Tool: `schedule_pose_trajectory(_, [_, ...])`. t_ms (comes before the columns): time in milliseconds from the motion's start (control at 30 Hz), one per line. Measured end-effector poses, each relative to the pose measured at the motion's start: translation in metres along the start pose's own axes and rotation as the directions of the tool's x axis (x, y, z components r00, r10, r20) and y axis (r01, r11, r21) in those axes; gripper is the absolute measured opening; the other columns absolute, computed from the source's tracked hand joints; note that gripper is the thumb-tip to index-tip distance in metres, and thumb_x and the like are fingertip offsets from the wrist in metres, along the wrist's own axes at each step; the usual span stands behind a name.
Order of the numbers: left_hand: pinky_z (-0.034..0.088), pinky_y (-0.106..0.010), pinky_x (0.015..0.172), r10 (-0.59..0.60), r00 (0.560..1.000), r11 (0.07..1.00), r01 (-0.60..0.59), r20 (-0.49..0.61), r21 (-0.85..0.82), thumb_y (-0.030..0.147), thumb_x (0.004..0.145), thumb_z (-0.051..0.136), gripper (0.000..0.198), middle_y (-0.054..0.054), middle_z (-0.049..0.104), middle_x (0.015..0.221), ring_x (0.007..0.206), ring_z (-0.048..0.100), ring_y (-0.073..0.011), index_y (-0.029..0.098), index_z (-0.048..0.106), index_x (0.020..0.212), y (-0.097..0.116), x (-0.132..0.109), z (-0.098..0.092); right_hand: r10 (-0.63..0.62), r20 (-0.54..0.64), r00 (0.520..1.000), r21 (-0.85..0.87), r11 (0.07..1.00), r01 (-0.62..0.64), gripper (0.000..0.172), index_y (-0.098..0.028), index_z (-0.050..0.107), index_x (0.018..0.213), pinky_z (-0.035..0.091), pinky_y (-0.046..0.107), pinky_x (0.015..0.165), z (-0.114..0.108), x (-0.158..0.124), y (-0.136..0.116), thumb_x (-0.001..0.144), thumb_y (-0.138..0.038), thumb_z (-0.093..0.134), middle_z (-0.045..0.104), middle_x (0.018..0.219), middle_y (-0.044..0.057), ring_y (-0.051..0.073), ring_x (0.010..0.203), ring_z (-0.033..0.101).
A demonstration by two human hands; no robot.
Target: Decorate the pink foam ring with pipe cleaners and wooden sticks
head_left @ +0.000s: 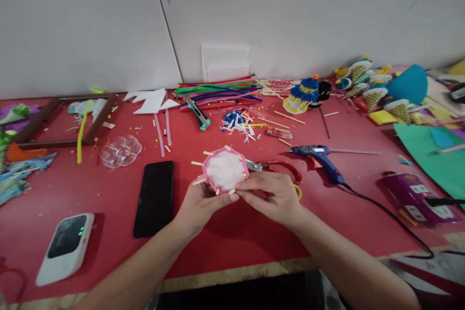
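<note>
Between my hands is a small round craft piece with a white, fluffy-looking middle and a pink rim. Short pale wooden sticks poke out around that rim. My left hand grips the piece from the left and below, its thumb along the lower edge. On the lower right side, my right hand pinches the rim or a stick there; which one I cannot tell. Red-handled scissors lie just behind my right hand, partly covered by it. A black phone rests to the left of my left hand.
A blue glue gun with a cord lies right, near a purple power strip. Behind are pipe cleaners, a cutter knife and small scraps. A white device sits front left; a brown frame lies behind it.
</note>
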State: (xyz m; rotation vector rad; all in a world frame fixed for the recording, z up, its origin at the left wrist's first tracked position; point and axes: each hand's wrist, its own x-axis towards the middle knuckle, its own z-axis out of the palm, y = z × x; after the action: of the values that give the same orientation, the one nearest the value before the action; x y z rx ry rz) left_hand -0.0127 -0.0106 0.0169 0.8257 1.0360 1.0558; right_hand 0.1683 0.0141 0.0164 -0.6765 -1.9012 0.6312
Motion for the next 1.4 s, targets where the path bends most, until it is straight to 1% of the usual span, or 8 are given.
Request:
schedule_pose_trajectory(133, [0.056,-0.032,0.081,-0.012,1.000,1.000,0.012,0.002,0.024,0.027,0.060,0.087,0.030,-0.008,0.079,0.086,0.083,0.072,-0.0223,0.014,0.077,0.085,0.0010,-0.0010,0.0000,-0.025,-0.017,1.000,0.007,1.000,0.025,0.017,-0.024,0.073,0.097,0.059,0.020,0.067,0.0019,0.0006,0.0007,0.085,-0.015,0.065,0.077,0.079,0.000,0.013,0.072,0.074])
schedule_pose_trajectory(267, [0.055,-0.030,0.082,-0.002,1.000,1.000,0.001,0.019,0.024,0.025,0.060,0.087,0.030,-0.009,0.079,0.090,0.084,0.072,-0.0209,0.014,0.077,0.086,0.0005,0.0014,-0.0009,-0.039,-0.038,0.998,0.015,0.999,0.040,0.015,-0.022,0.073,0.095,0.058,0.018,0.068,0.0043,0.0009,0.0021,0.084,-0.014,0.066,0.077,0.078,0.001,0.012,0.072,0.073])
schedule_pose_trajectory(467, [0.056,-0.025,0.076,-0.007,1.000,0.995,0.007,0.006,-0.102,0.022,0.055,0.090,0.029,-0.005,0.077,0.074,0.076,0.072,-0.0162,0.015,0.075,0.079,-0.0007,0.0032,-0.0002,0.008,-0.079,0.997,0.001,1.000,-0.008,0.015,-0.022,0.074,0.095,0.060,0.021,0.069,0.0054,-0.0007,0.0022,0.085,-0.015,0.066,0.077,0.081,0.002,0.014,0.073,0.074])
schedule_pose_trajectory(600, [0.058,-0.024,0.068,-0.044,0.998,0.986,0.038,-0.036,-0.161,0.024,0.055,0.091,0.032,-0.004,0.077,0.073,0.074,0.072,-0.0166,0.016,0.073,0.080,-0.0014,0.0027,0.0004,0.040,-0.094,0.995,-0.002,0.999,-0.040,0.016,-0.024,0.074,0.095,0.061,0.023,0.069,0.0056,-0.0019,0.0033,0.084,-0.016,0.066,0.078,0.082,0.002,0.015,0.073,0.074])
schedule_pose_trajectory(800, [0.059,-0.025,0.065,-0.060,0.998,0.982,0.056,-0.020,-0.179,0.028,0.054,0.091,0.033,-0.002,0.076,0.073,0.076,0.073,-0.0184,0.017,0.072,0.079,-0.0004,0.0006,0.0001,0.055,-0.096,0.994,0.019,0.998,-0.054,0.016,-0.025,0.075,0.095,0.060,0.022,0.067,0.0042,-0.0018,0.0033,0.084,-0.016,0.066,0.078,0.082,0.002,0.014,0.072,0.074])
schedule_pose_trajectory(1167, [0.056,-0.018,0.059,-0.069,0.997,0.977,0.064,-0.016,-0.204,0.027,0.057,0.091,0.029,-0.001,0.075,0.069,0.070,0.071,-0.0134,0.016,0.071,0.074,0.0003,0.0011,0.0014,0.046,-0.108,0.993,0.014,0.999,-0.045,0.018,-0.024,0.075,0.096,0.061,0.022,0.067,0.0043,-0.0004,-0.0002,0.083,-0.014,0.067,0.077,0.081,0.002,0.014,0.070,0.073])
schedule_pose_trajectory(1267, [0.057,-0.020,0.064,-0.034,0.999,0.980,0.030,-0.016,-0.198,0.024,0.056,0.091,0.034,-0.001,0.077,0.079,0.074,0.072,-0.0137,0.018,0.069,0.081,0.0020,0.0004,0.0031,0.023,-0.115,0.993,-0.006,1.000,-0.024,0.022,-0.026,0.074,0.100,0.061,0.023,0.068,0.0050,-0.0016,0.0006,0.084,-0.013,0.066,0.078,0.083,0.002,0.015,0.072,0.074])
schedule_pose_trajectory(1400, [0.058,-0.027,0.077,0.060,0.997,0.983,-0.066,-0.042,-0.171,0.027,0.052,0.092,0.047,-0.001,0.075,0.090,0.086,0.071,-0.0174,0.022,0.066,0.090,0.0012,-0.0008,0.0025,0.005,-0.124,0.992,-0.061,0.998,-0.013,0.025,-0.027,0.074,0.102,0.062,0.024,0.069,0.0040,-0.0021,0.0015,0.084,-0.012,0.065,0.078,0.085,0.001,0.015,0.074,0.074])
